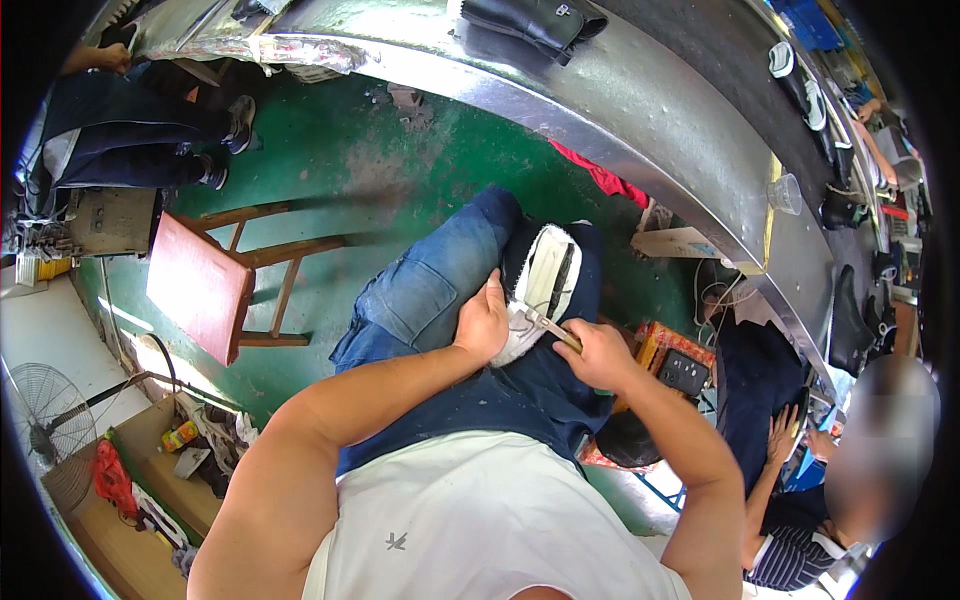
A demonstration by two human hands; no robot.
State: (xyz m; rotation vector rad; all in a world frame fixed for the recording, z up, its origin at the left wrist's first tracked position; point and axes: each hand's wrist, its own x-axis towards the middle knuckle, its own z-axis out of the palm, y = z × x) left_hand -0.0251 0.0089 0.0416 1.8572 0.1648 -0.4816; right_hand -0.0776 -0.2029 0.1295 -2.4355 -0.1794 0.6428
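On my lap rests a white, fleecy-edged shoe [547,270], with its long pale oval side turned up and a dark strip along its right edge. My left hand [484,322] is closed on the near left end of the shoe. In my right hand [597,356] is a slim hand tool [551,328] with a pale metal front and a tan handle. The tool's front end meets the near end of the shoe. Whether it is pincers or a blade, I cannot make out. Fine thread-like strands show near its tip.
A long metal workbench [640,110] curves across the far side, bearing a black boot [535,22]. At left stands a stool [200,285] with a reddish seat. A person [800,540] sits close on my right, beside a patterned box [660,345]. A fan [50,425] stands lower left.
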